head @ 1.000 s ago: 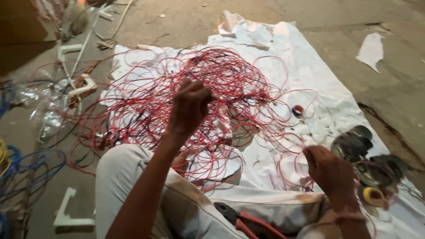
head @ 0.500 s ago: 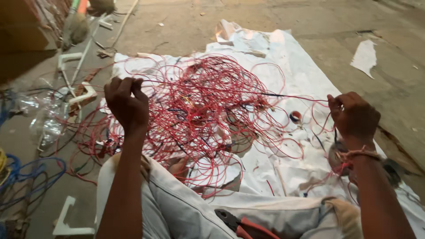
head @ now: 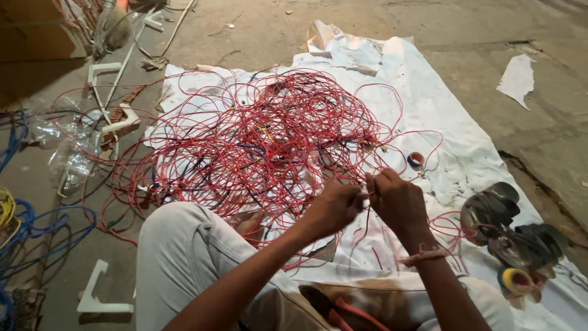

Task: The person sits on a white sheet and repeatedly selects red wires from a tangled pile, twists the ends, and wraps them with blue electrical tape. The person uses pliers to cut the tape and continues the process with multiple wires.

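Left hand (head: pixel 334 208) and right hand (head: pixel 397 199) meet fingertip to fingertip, both pinched closed on one strand of the red wire (head: pixel 263 138), whose tangled heap lies just beyond them on the white sheet (head: pixel 471 153). A pull could tighten loops into knots, since strands cross everywhere; the tape roll (head: pixel 416 160) beyond the right hand could snag.

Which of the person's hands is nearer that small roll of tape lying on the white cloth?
The right hand. It sits just below-left of the tape roll, while the left hand is farther left, beyond the right one.
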